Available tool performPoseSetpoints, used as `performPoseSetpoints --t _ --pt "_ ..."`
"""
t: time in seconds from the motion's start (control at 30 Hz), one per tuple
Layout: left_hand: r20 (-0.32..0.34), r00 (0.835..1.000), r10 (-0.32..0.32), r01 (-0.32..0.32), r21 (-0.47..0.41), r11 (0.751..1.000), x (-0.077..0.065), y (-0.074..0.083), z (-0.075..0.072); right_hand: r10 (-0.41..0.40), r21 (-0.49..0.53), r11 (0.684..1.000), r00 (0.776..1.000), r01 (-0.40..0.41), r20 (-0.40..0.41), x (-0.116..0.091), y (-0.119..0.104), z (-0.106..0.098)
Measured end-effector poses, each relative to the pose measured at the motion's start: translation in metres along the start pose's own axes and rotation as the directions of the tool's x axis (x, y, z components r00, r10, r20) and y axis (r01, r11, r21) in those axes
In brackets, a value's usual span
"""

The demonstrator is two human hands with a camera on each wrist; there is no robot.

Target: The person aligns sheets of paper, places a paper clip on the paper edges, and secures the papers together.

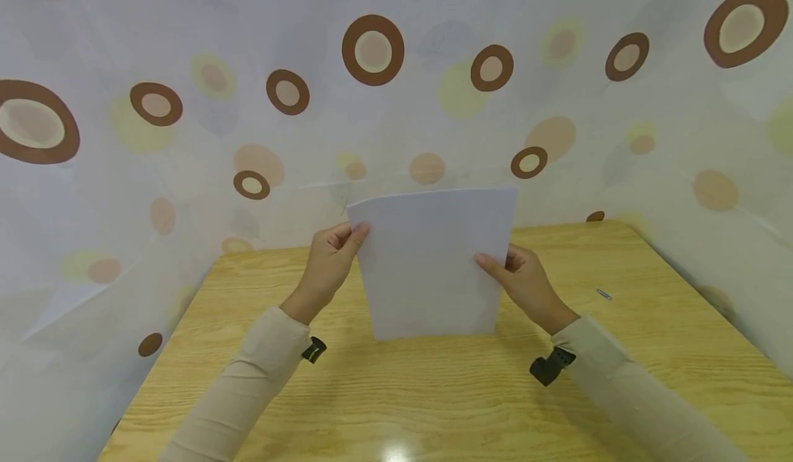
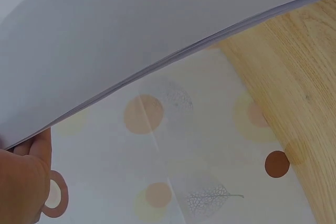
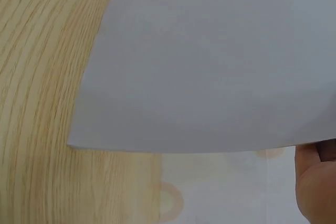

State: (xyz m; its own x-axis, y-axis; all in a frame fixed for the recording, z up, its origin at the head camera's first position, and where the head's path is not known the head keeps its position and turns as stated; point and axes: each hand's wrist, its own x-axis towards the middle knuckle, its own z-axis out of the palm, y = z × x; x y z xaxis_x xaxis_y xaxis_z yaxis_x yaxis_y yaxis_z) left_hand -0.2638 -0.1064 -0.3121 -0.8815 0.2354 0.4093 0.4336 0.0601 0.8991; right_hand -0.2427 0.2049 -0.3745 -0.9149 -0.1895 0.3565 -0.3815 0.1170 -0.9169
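Observation:
A stack of white paper sheets (image 1: 434,269) stands upright over the wooden table, its lower edge at or just above the tabletop. My left hand (image 1: 331,259) pinches the upper left edge, thumb on the near face. On the right side, lower down, my right hand (image 1: 523,279) grips the stack with the thumb across its front. Several layered edges of the paper stack (image 2: 178,51) show in the left wrist view, slightly fanned. In the right wrist view the paper stack (image 3: 210,66) bends gently, and part of the right hand (image 3: 317,182) holds its edge.
A small blue paper clip (image 1: 604,295) lies on the wooden table (image 1: 384,393) to the right of the right hand. Behind and beside the table hangs a pale sheet with brown and yellow circles (image 1: 421,118). Each wrist wears a black strap (image 1: 551,365).

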Motion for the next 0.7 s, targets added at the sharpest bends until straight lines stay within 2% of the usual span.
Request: performPoseSetpoints --t 0.17,0.3,0.43,0.57,0.7 --pt "-0.019 1.0 0.002 -0.002 0.019 1.0 0.001 -0.001 0.002 0.02 -0.065 0.998 0.999 -0.023 -0.04 -0.006 0.012 -0.013" --pt "-0.019 1.0 0.007 -0.006 0.018 1.0 0.001 -0.002 0.001 -0.022 -0.069 0.997 0.997 0.017 -0.073 -0.013 0.021 -0.029" --pt "-0.018 1.0 0.02 -0.02 0.007 1.0 0.002 -0.002 0.001 -0.048 -0.046 0.998 0.997 0.045 -0.062 -0.019 0.029 -0.049" --pt "-0.017 1.0 0.023 -0.023 0.007 1.0 0.002 -0.001 0.001 0.03 -0.095 0.995 0.998 -0.035 -0.048 -0.027 0.032 -0.075" --pt "-0.017 1.0 0.017 -0.017 0.008 1.0 0.0 0.0 0.001 0.116 -0.244 0.961 0.992 -0.127 -0.059 -0.037 0.035 -0.097"
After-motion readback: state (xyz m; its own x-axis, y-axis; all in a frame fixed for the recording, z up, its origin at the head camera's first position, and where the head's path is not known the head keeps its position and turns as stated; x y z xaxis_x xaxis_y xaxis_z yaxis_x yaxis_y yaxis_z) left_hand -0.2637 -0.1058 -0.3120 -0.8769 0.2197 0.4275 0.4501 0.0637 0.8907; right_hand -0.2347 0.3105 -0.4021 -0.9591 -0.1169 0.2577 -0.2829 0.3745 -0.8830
